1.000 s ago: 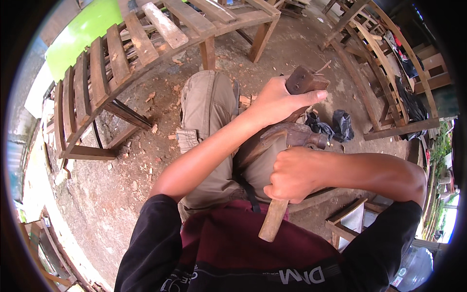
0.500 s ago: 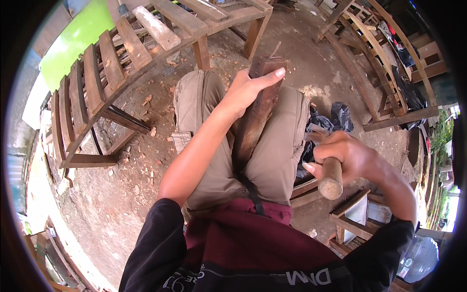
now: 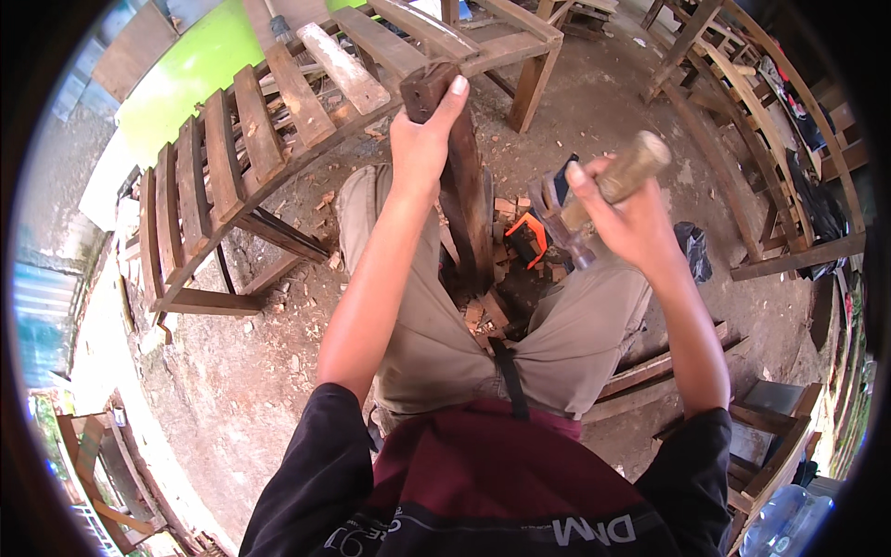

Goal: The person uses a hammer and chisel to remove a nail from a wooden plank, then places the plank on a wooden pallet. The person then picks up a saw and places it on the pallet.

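Note:
My left hand (image 3: 422,139) is closed round the upper end of a dark, weathered piece of timber (image 3: 464,200), thumb over its top edge. The timber stands upright between my knees, its lower end among wood chips on the ground. My right hand (image 3: 626,218) grips a hammer (image 3: 631,169) by its thick wooden handle. The handle's butt points up and away, and the metal head hangs beside my right knee, apart from the timber. Motion blurs the head a little. On the ground between my legs lies an orange-and-black tool handle (image 3: 527,239), partly hidden.
A slatted wooden bench frame (image 3: 218,153) curves across the left and far side, with a loose pale board (image 3: 343,67) on it. Another wooden frame (image 3: 742,158) lies at the right. A black plastic bag (image 3: 692,251) and a clear water bottle (image 3: 789,524) are on my right.
My left hand has raised the timber from lying tilted between my thighs to standing upright. My knees have spread apart. My right hand has moved farther forward, bringing the hammer's head into view.

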Demonstrator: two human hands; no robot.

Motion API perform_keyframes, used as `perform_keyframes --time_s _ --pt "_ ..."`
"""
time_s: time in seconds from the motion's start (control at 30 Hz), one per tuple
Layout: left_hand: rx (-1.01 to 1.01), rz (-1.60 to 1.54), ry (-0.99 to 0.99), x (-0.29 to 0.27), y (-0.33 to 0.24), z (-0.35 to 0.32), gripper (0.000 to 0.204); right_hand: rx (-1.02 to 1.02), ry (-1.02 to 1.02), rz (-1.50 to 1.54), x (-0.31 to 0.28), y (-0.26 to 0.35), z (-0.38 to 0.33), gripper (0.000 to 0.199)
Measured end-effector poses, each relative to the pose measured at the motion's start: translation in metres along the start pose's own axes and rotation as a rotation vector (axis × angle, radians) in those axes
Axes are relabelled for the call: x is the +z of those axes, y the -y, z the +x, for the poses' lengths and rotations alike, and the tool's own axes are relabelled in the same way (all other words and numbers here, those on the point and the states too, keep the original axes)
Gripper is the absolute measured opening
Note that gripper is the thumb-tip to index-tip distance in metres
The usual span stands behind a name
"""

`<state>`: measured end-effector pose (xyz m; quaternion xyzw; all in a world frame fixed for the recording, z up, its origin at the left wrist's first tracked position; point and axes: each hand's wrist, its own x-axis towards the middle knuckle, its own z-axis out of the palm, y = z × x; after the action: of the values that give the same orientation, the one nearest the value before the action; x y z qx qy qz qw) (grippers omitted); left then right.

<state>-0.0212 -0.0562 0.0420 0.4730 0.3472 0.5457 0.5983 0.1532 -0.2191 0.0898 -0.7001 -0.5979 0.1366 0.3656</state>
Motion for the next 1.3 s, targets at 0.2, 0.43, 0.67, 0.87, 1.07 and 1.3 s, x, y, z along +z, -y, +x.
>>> perform_keyframes --time_s 0.2,0.43,0.67,0.87,1.07,1.3 --pt "0.227 -0.002 -0.225 -0.027 0.051 0.016 0.038 0.482 0.318 0.267 0.082 -0.085 0.019 0.05" --pt "0.19 -0.072 -0.339 -0.047 0.055 0.038 0.047 0.85 0.214 0.891 0.173 -0.13 0.008 0.029" --pt "0.127 -0.066 -0.318 -0.053 0.051 0.055 0.061 0.481 0.251 1.517 0.16 -0.091 -0.023 0.042" --pt "0.018 -0.028 -0.278 -0.057 0.05 0.068 0.062 0.701 0.176 1.52 0.159 -0.08 -0.057 0.023" --pt "-0.038 -0.153 -0.164 -0.051 0.051 0.054 0.051 0.634 0.17 1.017 0.184 -0.079 -0.097 0.034" --pt "-0.012 -0.052 0.024 -0.034 0.062 0.016 0.046 0.605 0.193 1.258 0.127 -0.037 -0.089 0.055"
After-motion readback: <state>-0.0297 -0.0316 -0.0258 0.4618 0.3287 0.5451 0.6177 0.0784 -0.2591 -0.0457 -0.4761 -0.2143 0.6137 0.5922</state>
